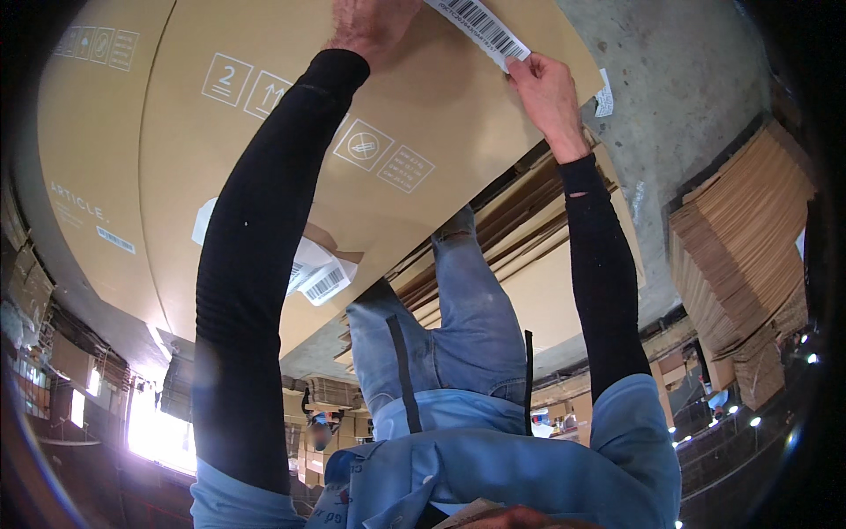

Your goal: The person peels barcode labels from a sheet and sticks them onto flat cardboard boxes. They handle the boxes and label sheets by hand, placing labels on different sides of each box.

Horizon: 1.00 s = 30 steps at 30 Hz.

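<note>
A large brown cardboard box (256,159) with white printed symbols fills the upper left and centre. Across its far right part lies a long white barcode label (485,31), its near end lifted at the corner. Thumb and fingers of my right hand (548,95) pinch that end. My left hand (374,25) is over the box at the top edge, near the label's far end; its fingers are out of view. Crumpled white paper with a barcode (324,280) sits on the box's near side, partly behind my left forearm.
Flat cardboard sheets (551,242) lie beside my legs, under the box's right edge. A tall stack of folded cardboard (740,256) stands at the right on the concrete floor (674,62). Another white label (604,95) sticks out at the box's right edge.
</note>
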Available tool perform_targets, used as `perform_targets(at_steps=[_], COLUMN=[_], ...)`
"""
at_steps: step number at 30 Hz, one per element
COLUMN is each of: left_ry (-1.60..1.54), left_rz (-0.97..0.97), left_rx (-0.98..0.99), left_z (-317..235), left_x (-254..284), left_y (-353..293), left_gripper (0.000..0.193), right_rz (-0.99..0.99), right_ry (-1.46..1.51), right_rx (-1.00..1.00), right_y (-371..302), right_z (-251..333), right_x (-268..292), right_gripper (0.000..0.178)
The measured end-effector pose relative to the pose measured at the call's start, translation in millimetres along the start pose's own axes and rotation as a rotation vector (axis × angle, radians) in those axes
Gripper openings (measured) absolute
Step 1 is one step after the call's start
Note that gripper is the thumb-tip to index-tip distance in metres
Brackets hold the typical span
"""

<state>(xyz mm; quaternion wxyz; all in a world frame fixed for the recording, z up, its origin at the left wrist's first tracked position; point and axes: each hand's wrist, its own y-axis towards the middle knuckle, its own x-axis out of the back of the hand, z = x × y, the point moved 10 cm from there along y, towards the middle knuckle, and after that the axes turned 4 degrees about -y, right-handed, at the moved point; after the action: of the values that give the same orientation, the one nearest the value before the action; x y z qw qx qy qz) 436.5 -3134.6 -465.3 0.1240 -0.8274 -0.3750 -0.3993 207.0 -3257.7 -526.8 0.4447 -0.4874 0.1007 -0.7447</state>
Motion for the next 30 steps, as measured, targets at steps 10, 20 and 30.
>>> perform_targets(at_steps=[10, 20, 30], left_ry=[-0.009, -0.020, -0.008], left_rz=[0.008, 0.034, 0.032], left_rx=[-0.061, -0.062, -0.028], left_z=[-2, -3, -3], left_x=[4, 5, 7], left_y=[3, 5, 5], left_gripper=[0.021, 0.020, 0.020], right_rz=[0.097, 0.142, 0.156], right_ry=[0.057, -0.163, -0.345], right_rx=[-0.013, -0.035, 0.004], right_y=[8, 5, 6], right_z=[-11, 11, 32], right_x=[-8, -3, 2], right_gripper=[0.039, 0.039, 0.042])
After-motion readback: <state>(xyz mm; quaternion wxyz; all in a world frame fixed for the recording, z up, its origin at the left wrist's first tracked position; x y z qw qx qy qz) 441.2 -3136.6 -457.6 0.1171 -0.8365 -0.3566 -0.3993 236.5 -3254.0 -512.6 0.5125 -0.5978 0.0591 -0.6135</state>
